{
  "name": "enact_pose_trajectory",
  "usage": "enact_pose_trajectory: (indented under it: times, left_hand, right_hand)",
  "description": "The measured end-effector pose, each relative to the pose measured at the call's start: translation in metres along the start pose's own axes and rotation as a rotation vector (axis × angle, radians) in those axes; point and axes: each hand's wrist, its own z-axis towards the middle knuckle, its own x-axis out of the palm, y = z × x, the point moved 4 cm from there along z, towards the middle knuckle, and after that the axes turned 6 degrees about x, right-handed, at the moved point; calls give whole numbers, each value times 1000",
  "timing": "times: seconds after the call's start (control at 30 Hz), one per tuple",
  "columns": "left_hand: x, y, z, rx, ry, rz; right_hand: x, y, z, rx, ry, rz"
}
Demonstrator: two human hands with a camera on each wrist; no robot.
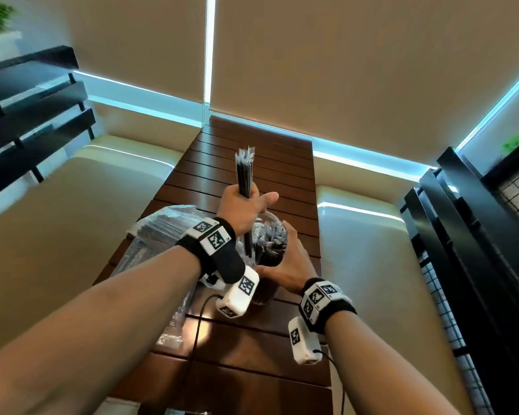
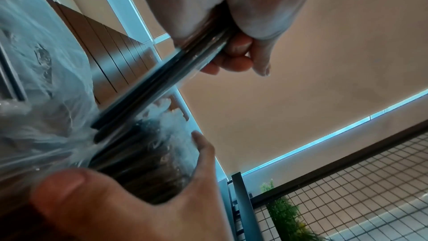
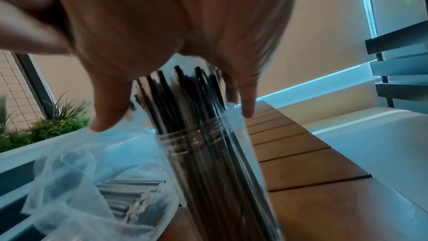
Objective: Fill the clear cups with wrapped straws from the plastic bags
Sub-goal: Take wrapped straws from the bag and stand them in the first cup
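My left hand (image 1: 241, 206) grips an upright bundle of black wrapped straws (image 1: 245, 172) above the middle of the brown slatted table (image 1: 252, 339). The bundle's lower end hangs beside the rim of a clear cup (image 1: 270, 253) packed with straws. My right hand (image 1: 285, 266) wraps around that cup from the right. In the left wrist view the bundle (image 2: 162, 83) slants down from the left hand (image 2: 231, 16) toward the cup (image 2: 150, 168), with the right hand (image 2: 139, 217) round it. The right wrist view shows the cup (image 3: 208, 171) under the right hand (image 3: 173, 25).
Crumpled clear plastic bags (image 1: 159, 229) with more straws lie left of the cup, the bag (image 3: 76, 162) touching it. Cream benches (image 1: 72, 220) flank the narrow table. Black rails (image 1: 462, 235) and wire mesh stand at the right. Camera cables trail over the near table.
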Motion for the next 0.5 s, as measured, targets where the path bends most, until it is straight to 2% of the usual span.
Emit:
enact_pose_trajectory:
  times: [0.13,0.33,0.5]
  left_hand:
    - [11,9,-2,-11,-16,-14]
    - [20,17,-2,-58,-32,-52]
    - [18,39,-8,-78,15,15]
  right_hand:
    - [9,3,-1,-23,-120,-12]
    - [15,-1,1,-3,-220,-53]
    - [14,-3,2,-3,-195,-65]
